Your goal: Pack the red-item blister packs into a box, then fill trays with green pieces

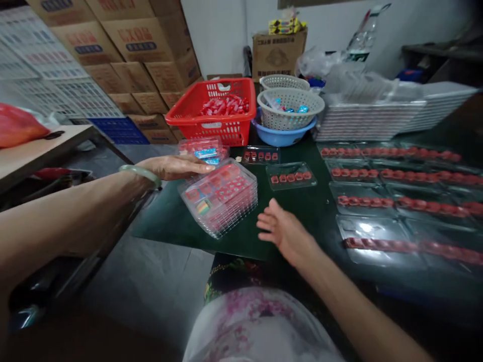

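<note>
A stack of clear plastic trays (226, 193) stands at the table's front left, with red pieces and a small yellow-green striped piece showing in the top one. My left hand (179, 167), with a pale bangle on the wrist, stretches its fingers flat at the stack's far left edge; whether they touch it I cannot tell. To the right of the stack, my right hand (285, 231) is held apart from it, fingers spread and nothing in them. Beyond that hand lies a single clear tray (290, 176) with a row of red pieces, and another such tray (260, 155) sits behind it.
Clear trays with red rows (364, 201) cover the right side. A red basket (211, 120) of red-wrapped pieces stands at the back, beside grey colanders (292, 113) in a blue basin (283, 137). Stacked white trays (370, 120) are behind right; cardboard boxes (139, 40) rise at left.
</note>
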Available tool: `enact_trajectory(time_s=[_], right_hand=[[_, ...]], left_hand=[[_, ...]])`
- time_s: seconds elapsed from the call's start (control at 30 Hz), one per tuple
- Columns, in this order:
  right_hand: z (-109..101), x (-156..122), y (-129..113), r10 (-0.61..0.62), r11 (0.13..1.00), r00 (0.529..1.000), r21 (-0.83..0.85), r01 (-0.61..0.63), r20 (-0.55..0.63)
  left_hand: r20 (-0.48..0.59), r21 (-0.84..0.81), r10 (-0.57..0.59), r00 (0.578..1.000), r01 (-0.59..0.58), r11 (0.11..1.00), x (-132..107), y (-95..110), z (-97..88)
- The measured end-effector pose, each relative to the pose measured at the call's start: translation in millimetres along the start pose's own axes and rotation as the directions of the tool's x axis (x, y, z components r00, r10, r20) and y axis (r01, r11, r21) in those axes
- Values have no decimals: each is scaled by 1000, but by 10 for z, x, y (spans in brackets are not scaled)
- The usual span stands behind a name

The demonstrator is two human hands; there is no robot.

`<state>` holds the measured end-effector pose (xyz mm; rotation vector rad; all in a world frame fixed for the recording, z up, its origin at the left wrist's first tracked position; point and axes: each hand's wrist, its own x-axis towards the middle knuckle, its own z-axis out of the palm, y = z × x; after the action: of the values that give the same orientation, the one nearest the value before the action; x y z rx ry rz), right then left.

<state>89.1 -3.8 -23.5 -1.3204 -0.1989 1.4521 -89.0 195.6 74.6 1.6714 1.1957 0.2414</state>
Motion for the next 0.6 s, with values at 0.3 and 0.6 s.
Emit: enact_trajectory(time_s=[0.3,0.6], right_hand=[[206,116,296,54,969,974,224,-104,218],[-63,186,267,73,979,990,182,-94,121]], left_hand=[[238,-108,-281,930,313,944,33,-213,179],[336,-212,-210,918,291,933,-192,-205,497]])
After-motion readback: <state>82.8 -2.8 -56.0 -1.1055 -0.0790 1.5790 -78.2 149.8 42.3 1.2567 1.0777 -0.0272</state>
